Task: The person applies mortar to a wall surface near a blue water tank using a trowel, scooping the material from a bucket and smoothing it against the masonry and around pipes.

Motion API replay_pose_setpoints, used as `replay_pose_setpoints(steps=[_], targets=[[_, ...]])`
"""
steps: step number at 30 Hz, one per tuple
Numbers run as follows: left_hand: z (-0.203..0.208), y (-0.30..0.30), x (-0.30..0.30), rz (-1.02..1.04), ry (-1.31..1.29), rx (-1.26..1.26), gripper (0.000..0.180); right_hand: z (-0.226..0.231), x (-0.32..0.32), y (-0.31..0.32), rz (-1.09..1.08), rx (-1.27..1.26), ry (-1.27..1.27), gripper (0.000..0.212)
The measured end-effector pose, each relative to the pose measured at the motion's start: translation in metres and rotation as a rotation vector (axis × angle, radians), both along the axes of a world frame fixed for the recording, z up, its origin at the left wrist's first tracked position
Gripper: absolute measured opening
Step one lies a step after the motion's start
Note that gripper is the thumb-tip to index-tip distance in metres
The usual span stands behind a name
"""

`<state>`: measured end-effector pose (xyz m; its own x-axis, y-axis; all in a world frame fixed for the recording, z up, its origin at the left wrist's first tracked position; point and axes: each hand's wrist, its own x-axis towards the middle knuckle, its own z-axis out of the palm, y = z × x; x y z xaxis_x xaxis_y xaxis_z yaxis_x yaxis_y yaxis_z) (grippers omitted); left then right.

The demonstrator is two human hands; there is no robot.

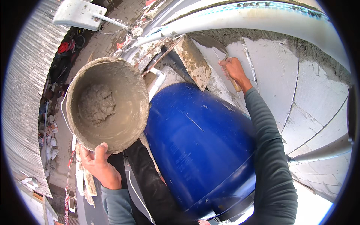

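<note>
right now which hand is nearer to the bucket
Left. The left hand holds the bucket at its near rim; the right hand is well off to the bucket's right, past the blue drum's top end, gripping a trowel.

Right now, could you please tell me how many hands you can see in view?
2: the left hand grips the lower rim of the mortar bucket, and the right hand holds the trowel by the pale block wall. No others are visible.
</note>
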<state>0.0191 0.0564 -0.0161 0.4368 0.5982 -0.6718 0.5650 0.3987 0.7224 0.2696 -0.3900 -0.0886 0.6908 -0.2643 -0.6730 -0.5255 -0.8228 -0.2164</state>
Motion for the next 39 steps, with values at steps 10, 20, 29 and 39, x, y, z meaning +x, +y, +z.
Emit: replay_pose_setpoints(steps=[10,20,29,39], targets=[[0.000,0.003,-0.002,-0.008,-0.002,0.002,0.036,-0.012,-0.020,0.008,0.362,-0.167,0.065,0.040],[0.002,0.000,0.000,-0.017,-0.021,-0.019,0.036,-0.085,0.014,0.014,0.561,-0.319,-0.125,0.041],[0.000,0.003,-0.005,-0.015,0.003,-0.001,0.037,-0.007,0.016,0.047,0.021,0.113,-0.133,0.036],[-0.001,-0.001,-0.002,0.013,0.004,0.024,0.037,-0.075,0.008,0.034,0.333,-0.110,-0.101,0.050]])
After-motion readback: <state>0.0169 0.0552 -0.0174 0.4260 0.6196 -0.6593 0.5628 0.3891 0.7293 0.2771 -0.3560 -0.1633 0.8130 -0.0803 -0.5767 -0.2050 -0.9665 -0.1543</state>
